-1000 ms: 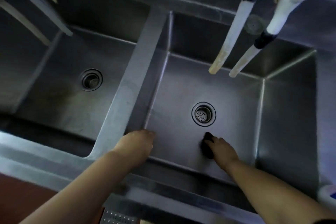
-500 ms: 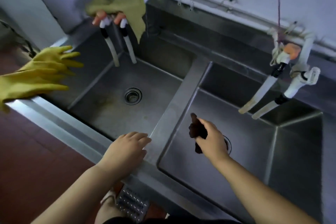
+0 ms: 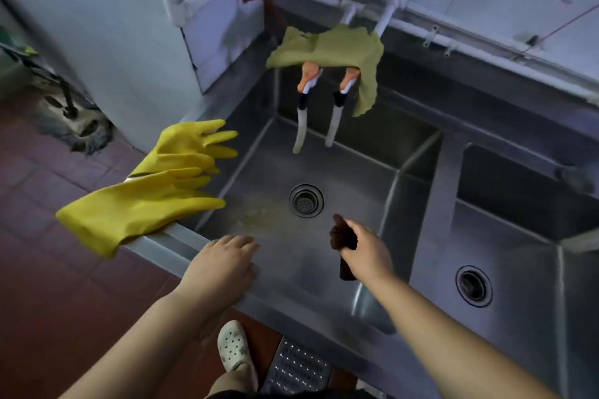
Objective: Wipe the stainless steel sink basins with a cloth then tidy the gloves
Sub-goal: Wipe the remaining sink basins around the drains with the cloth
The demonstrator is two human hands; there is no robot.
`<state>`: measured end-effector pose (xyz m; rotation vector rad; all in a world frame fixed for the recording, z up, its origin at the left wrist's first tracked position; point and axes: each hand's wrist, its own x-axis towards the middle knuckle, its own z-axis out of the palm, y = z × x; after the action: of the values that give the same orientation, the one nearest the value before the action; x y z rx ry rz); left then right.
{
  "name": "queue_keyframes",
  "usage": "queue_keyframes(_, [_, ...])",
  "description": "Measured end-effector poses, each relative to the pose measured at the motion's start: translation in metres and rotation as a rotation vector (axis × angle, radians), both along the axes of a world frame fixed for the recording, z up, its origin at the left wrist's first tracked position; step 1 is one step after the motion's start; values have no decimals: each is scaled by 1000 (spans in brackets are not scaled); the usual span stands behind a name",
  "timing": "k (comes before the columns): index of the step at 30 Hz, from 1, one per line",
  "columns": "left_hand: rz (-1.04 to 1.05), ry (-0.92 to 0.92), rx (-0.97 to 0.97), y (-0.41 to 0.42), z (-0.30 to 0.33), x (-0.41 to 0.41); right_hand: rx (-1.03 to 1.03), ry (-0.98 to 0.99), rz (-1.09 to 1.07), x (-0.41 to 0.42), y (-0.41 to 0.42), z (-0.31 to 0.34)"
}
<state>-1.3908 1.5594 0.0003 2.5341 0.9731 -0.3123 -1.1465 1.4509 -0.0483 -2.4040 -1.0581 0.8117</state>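
A double steel sink (image 3: 450, 152) fills the view, its left basin (image 3: 324, 172) lying under both hands and its right basin (image 3: 518, 236) off to the side. Yellowish stains are seen on the left basin's floor beside the drain (image 3: 306, 200). A pair of yellow rubber gloves (image 3: 155, 191) is draped over the sink's left rim, fingers reaching over the basin, well apart from either hand. A yellow-green rag (image 3: 330, 48) is hung over the taps (image 3: 319, 97) at the back. The left hand (image 3: 223, 264) is laid flat on the front rim with fingers relaxed, holding nothing. A small dark cloth (image 3: 342, 236) is pinched in the curled fingers of the right hand (image 3: 364, 251), held above the left basin floor and not touching it. The wiping step is judged to be in hand. Next, the cloth would need to be lowered onto the stained floor and rubbed across it; the gloves are left for afterwards.
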Motion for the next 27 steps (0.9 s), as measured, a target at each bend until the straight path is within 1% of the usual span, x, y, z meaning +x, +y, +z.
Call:
queue_keyframes(2, [-40, 13, -9, 21, -9, -8, -127, -47, -11, -7, 5, -22])
queue_keyframes(5, [-115, 6, -16, 44, -24, -5, -276, -68, 65, -6, 3, -50])
queue_keyframes(7, [-156, -6, -35, 53, -34, 4, -416, 0, 189, -4, -2, -70])
queue_keyframes(9, [-188, -14, -53, 60, -44, 17, -614, 128, 289, -3, -5, -89])
queue_keyframes(12, [-231, -18, -73, 68, -60, 39, -854, 323, 322, -1, -3, -117])
queue_keyframes(14, [-257, -2, -77, 74, -72, 55, -957, 361, 369, -2, 2, -137])
queue_keyframes(16, [-272, 31, -80, 83, -85, 72, -968, 375, 370, -3, 6, -156])
queue_keyframes(18, [-283, 80, -79, 91, -100, 87, -895, 366, 284, -5, 8, -175])
queue_keyframes(22, [-291, 202, -116, 104, -131, 115, -716, 173, 68, 15, 25, -200])
queue_keyframes(25, [-253, 248, -175, 110, -158, 136, -650, 74, -49, 56, 53, -217])
queue_keyframes(27, [-264, 267, -144, 113, -174, 146, -617, 7, -101, 88, 76, -226])
